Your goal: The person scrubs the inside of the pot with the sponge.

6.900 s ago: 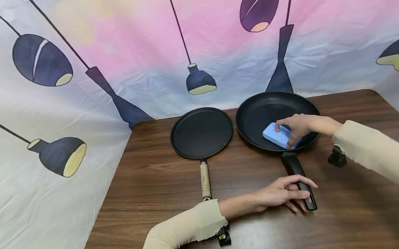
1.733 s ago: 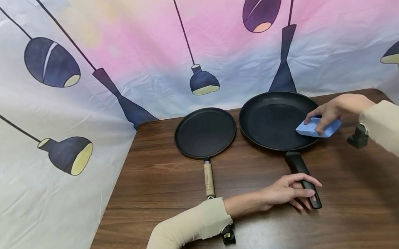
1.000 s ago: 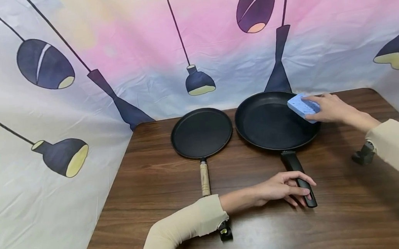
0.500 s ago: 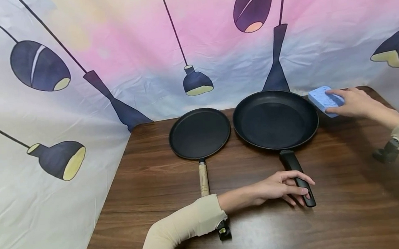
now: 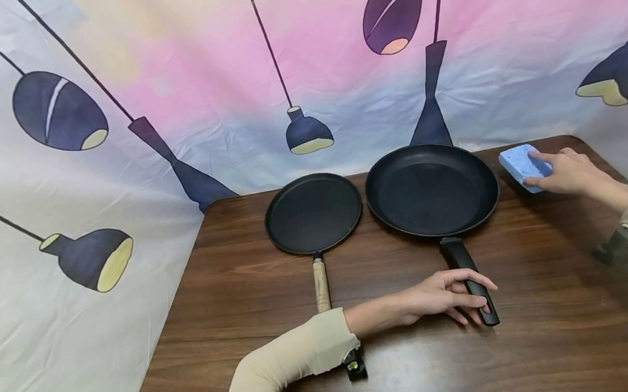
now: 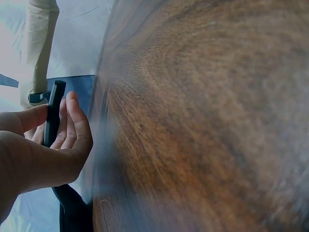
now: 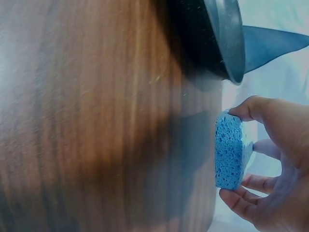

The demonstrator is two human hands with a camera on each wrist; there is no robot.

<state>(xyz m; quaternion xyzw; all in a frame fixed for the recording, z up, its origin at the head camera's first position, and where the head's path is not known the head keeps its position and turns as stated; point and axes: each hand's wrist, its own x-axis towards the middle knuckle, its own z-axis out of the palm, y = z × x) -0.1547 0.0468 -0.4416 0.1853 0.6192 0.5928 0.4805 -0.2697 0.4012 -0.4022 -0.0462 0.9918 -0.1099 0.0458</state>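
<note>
My left hand [image 5: 444,296] holds the black handle [image 5: 463,255] of the large frying pan [image 5: 431,191], its thumb on one side and the other fingers round the far side, as the left wrist view shows. A light blue sponge [image 5: 525,168] is pinched by its edges between the thumb and fingers of my right hand [image 5: 572,172]. That hand is to the right of the pan, off its rim. In the right wrist view the porous sponge [image 7: 229,152] hangs just above the table, a shadow beside it.
A flat round griddle pan [image 5: 313,213] with a wooden handle [image 5: 321,283] lies left of the frying pan. Both stand on a brown wooden table [image 5: 234,299]. A printed cloth [image 5: 202,76] hangs behind the table's back edge.
My right hand has moved the sponge from inside the frying pan, up along its right rim, then off to the right over the table. My left hand stays on the handle.
</note>
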